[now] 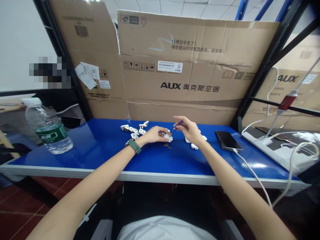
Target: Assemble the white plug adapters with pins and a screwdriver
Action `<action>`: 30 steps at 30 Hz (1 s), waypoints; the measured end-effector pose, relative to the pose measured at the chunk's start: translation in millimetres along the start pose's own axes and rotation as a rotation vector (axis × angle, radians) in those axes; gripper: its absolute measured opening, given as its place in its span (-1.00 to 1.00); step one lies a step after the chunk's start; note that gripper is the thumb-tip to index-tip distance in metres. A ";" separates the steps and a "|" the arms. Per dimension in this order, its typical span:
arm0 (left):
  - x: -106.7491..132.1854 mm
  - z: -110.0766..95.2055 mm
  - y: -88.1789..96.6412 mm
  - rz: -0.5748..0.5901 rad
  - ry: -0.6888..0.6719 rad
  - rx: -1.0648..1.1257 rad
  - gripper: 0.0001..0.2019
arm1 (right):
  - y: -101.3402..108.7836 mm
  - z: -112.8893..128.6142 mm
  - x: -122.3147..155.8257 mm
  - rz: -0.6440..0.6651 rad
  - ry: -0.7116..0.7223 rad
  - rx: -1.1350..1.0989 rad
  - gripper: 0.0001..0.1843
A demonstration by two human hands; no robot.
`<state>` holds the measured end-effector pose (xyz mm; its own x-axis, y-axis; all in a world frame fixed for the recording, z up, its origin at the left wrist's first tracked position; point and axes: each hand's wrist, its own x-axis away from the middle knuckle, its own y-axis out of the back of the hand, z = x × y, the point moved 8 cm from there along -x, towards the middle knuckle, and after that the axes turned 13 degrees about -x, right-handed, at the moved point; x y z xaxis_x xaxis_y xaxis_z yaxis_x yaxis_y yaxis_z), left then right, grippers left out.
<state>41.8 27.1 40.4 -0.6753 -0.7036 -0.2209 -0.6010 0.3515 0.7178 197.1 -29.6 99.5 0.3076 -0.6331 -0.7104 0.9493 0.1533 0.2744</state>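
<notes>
My left hand (155,134), with a green watch on the wrist, is closed around a small white plug part (168,137) just above the blue table (100,146). My right hand (188,129) pinches a thin screwdriver (175,128) whose tip points at that part. A few small brass screws (167,145) lie on the table right under my hands. Several white plug pieces (135,129) sit in a loose group to the left, and more white plug pieces (193,145) lie partly hidden under my right hand.
A water bottle (48,126) stands at the table's left. A black phone (228,140) on a white cable lies to the right, with a white power strip (272,150) beyond it. Large cardboard boxes (185,63) wall the back. Black shelf posts flank the table.
</notes>
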 end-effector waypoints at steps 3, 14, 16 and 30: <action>-0.2 -0.7 0.0 -0.006 -0.022 0.003 -0.51 | 7.8 -9.2 0.0 -0.104 -0.060 -0.043 -0.70; -2.0 0.5 10.4 -0.105 -0.051 -0.060 -0.49 | 16.5 -19.3 -2.2 -0.119 -0.093 -0.119 -0.48; -0.8 -4.0 14.5 -0.152 -0.078 -0.100 -0.49 | 19.5 -22.9 -1.6 -0.152 -0.125 -0.035 -0.53; 5.7 -12.5 37.7 -0.372 -0.166 -0.427 -0.58 | 17.2 -16.6 -1.1 -0.078 -0.069 0.242 -0.82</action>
<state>20.6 28.6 74.5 -0.5308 -0.6139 -0.5843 -0.6083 -0.2041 0.7670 214.2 -13.7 94.2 0.2209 -0.6874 -0.6918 0.9243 -0.0788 0.3734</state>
